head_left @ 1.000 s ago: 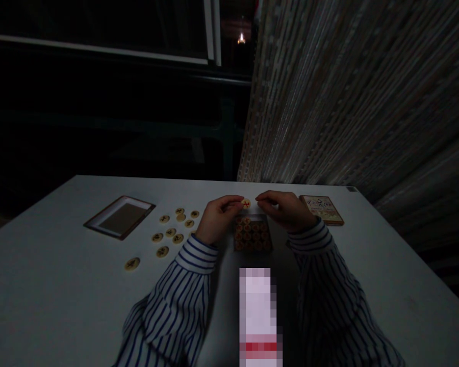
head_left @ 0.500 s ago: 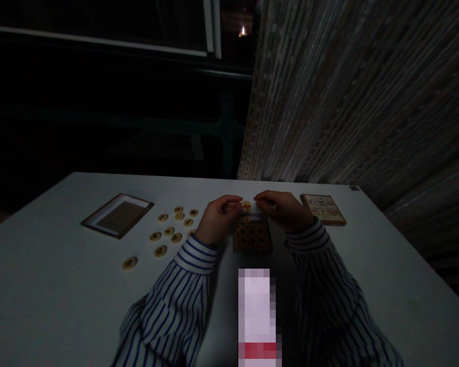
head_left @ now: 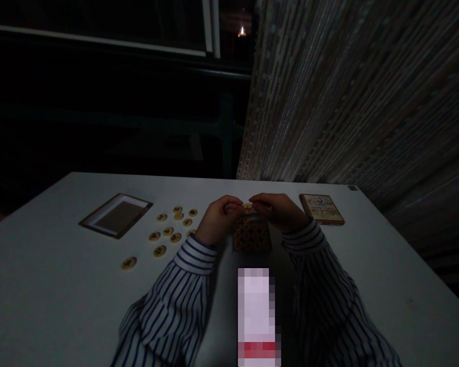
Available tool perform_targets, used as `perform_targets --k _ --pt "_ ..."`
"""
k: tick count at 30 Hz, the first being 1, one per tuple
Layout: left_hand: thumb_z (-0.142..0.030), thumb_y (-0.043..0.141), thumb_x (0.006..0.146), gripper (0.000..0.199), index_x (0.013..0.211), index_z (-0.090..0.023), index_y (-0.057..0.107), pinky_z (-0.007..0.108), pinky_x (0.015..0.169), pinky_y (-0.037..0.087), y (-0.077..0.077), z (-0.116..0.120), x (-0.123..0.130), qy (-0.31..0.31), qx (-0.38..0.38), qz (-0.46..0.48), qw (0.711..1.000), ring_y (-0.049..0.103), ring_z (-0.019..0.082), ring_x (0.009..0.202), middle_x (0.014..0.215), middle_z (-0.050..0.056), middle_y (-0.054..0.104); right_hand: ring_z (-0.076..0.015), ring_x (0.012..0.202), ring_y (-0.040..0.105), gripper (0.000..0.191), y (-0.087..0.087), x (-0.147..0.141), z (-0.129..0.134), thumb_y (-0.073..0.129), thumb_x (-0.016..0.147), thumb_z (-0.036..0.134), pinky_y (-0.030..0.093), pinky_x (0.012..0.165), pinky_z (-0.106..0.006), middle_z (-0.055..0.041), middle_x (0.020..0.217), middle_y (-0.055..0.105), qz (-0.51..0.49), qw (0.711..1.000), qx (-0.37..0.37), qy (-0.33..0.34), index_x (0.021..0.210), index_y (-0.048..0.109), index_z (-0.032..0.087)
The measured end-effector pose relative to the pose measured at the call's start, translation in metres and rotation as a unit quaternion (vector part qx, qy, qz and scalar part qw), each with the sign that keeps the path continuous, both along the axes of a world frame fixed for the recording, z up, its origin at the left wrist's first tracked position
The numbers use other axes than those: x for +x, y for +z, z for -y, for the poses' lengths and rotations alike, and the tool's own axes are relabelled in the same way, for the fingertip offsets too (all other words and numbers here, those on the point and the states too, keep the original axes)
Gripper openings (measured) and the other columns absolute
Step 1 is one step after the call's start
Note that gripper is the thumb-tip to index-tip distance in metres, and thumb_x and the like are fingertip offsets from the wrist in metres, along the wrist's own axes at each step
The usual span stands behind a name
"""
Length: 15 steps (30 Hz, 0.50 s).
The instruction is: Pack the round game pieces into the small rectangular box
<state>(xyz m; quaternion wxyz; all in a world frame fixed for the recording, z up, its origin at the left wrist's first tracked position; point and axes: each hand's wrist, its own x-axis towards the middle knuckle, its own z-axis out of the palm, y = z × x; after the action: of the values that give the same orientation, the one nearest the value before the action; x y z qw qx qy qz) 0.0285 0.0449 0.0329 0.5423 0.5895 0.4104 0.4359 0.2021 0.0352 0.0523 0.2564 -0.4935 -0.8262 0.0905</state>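
Between the fingertips of both hands is a round wooden Chinese chess piece (head_left: 248, 208) with a red character. My left hand (head_left: 221, 216) pinches it from the left. My right hand (head_left: 281, 210) has its curled fingers closed on the piece's right edge. Just below stands a small box (head_left: 252, 249) with rows of red-marked pieces (head_left: 254, 236) inside; its far part is partly hidden by my hands. Loose black-marked pieces (head_left: 168, 231) lie on the table left of my left hand, one of them partly covered by it.
On the left of the white table (head_left: 80, 295) lies an open box lid or tray (head_left: 117, 215). A flat printed box (head_left: 322, 209) lies at the right. One piece (head_left: 129, 263) sits apart, nearer me. A string curtain (head_left: 309, 102) hangs behind the table's far edge.
My right hand has moved left, closing the gap to the chess piece. The piece has shifted slightly right and down, while my left hand stays almost in place.
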Motion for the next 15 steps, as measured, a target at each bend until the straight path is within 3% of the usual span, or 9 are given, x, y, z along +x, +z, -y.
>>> perform_targets --k 7,15 --pt "-0.027 0.06 0.065 0.019 0.078 -0.015 0.053 0.021 0.056 0.041 -0.0019 0.0006 -0.0006 -0.03 0.009 -0.004 1.0 0.055 0.009 0.061 0.064 -0.002 0.058 -0.0128 0.078 0.059 0.024 0.0009 0.0006 0.0005 0.044 0.08 0.03 0.042 0.068 -0.023 -0.0028 0.087 0.066 -0.002 0.999 -0.005 0.033 0.093 0.061 0.019" --pt "-0.024 0.06 0.064 0.016 0.075 -0.015 0.054 0.021 0.054 0.042 0.0006 0.0015 -0.0002 -0.017 0.003 -0.023 1.0 0.054 0.009 0.06 0.062 -0.002 0.058 -0.0119 0.073 0.059 0.02 0.0012 -0.0002 0.0008 0.048 0.078 0.027 0.042 0.066 -0.023 -0.0015 0.083 0.066 -0.009 0.999 -0.016 0.039 0.09 0.062 0.019"
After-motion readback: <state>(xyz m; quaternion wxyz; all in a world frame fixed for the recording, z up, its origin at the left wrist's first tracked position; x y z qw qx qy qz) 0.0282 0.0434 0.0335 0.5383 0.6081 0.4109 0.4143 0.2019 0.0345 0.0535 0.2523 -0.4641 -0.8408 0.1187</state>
